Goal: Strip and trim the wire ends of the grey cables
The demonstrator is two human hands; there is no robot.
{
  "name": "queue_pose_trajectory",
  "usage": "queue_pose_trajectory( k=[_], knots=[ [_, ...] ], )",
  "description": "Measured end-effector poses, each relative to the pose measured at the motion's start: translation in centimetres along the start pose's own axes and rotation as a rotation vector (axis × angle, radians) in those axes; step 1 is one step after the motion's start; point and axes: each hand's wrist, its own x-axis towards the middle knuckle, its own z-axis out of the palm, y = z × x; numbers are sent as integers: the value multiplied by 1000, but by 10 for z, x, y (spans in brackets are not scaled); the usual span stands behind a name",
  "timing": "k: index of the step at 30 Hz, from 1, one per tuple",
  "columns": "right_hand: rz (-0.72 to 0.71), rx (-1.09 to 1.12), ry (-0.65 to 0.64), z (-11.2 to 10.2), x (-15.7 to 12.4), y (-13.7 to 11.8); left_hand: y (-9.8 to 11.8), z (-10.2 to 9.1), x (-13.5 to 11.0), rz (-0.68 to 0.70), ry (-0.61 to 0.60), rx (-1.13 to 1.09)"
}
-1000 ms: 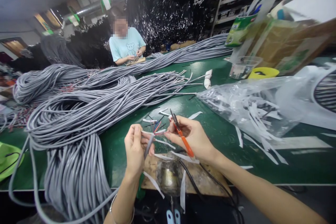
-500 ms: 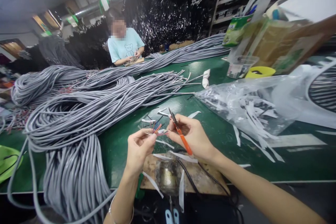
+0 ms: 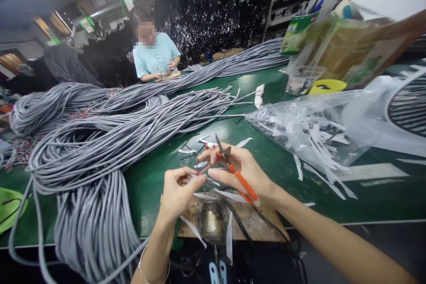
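Observation:
In the head view my left hand (image 3: 179, 191) pinches thin coloured wires (image 3: 202, 168), blue and red among them, between thumb and fingers. Orange-handled snips (image 3: 245, 184) lie across my right hand (image 3: 254, 168), tucked in its fingers. Their dark pointed blades are parted and tip upward, away from the wires. My right thumb and a fingertip reach to the wire ends; whether they touch them I cannot tell. Below both hands a metal block (image 3: 211, 224) sits on a wooden board (image 3: 262, 226), with white strips around it.
Large bundles of grey cable (image 3: 96, 151) fill the left of the green table (image 3: 149, 208). At right lie a clear plastic bag (image 3: 299, 120) with white strips, a yellow dish (image 3: 328, 86) and a clear tub (image 3: 304, 80). A co-worker in a light-blue shirt (image 3: 158, 55) sits across.
My right fingers have spread and lifted around the wire ends. The snips have turned in my right hand, and their blades now show apart. My left hand keeps its pinch.

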Motion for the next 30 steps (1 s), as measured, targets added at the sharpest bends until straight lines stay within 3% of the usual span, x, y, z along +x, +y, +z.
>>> queue_pose_trajectory(
  k=[2, 6, 11, 15, 20, 26, 30],
  knots=[
    [21, -31, -44, 1, -1, 2, -1, 0, 0, 23, -30, 53],
    [116, -42, 0, 3, -1, 7, 0, 3, 0, 56, -81, 142],
    [128, -45, 54, 5, 0, 9, 1, 3, -1, 39, -150, 183],
    [143, -8, 184, 5, 2, 12, 4, -2, 0, 1, -100, 27],
    [136, -8, 216, 2, 6, 11, 20, -6, 4, 13, -79, -26],
    [39, -209, 331, -1, 6, 2, 47, -8, 12, 105, 19, -34],
    [-32, -344, 359, -4, 2, -2, 39, -4, 15, 104, 45, -111]
  ],
)
